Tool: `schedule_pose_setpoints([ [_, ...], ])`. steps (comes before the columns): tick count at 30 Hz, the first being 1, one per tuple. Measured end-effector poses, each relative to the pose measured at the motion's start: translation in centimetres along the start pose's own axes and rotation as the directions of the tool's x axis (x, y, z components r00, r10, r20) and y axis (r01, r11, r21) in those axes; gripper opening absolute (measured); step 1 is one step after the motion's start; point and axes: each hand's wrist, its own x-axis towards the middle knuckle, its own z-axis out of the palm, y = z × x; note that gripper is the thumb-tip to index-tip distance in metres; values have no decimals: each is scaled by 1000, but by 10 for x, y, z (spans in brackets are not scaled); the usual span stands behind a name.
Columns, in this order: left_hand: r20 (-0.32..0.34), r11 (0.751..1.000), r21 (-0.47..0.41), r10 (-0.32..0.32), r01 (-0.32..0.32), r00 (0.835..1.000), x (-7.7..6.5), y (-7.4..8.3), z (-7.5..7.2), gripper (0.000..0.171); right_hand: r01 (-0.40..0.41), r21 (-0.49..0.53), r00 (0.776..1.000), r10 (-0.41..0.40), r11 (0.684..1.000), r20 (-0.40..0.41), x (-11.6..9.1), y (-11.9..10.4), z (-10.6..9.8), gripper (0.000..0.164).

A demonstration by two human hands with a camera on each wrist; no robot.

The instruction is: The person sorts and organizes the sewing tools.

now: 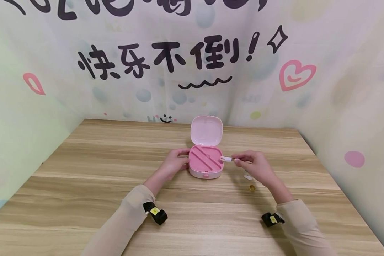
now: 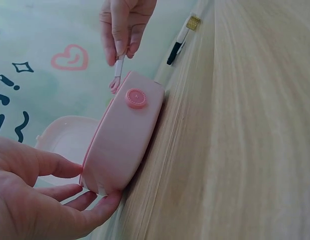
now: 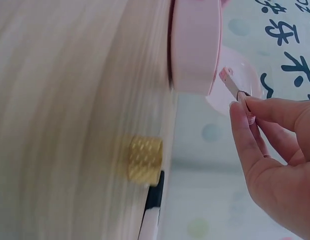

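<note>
The left hand is curling its thumb and fingers round the left end of the pink box, probably steadying it so it is not sliding on the table. The lid is standing open at the back, leaving the inside uncovered. Opposite, the right hand is pinching a small pink band narrowly by one end, seemingly so the other end is staying free; that end is pointing at the box's right rim, and whether it is touching I cannot tell. The head view alone is showing the slanting dividers inside, while the wrist views are giving only the outer walls. The left wrist view is revealing the band's looped tip; the right wrist view is bringing out the dimpled side of the gold ring and a black piece lying beyond it.
</note>
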Motion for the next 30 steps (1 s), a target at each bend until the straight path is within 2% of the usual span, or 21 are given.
schedule_pose_setpoints([
  [8, -4, 1000, -1, 4, -4, 1000, 2, -2, 0, 46, -30, 21, 999, 31, 999, -24, 4, -10, 9, 22],
  [17, 5, 1000, 0, 9, -9, 1000, 2, -3, -1, 48, -9, 75, 1000, 10, 997, -22, 9, -20, 23, 22],
  [30, 3, 1000, 12, -1, 1, 1000, 1, -2, -1, 48, -21, 87, 1000, 22, 996, -12, 15, -32, 39, 18],
])
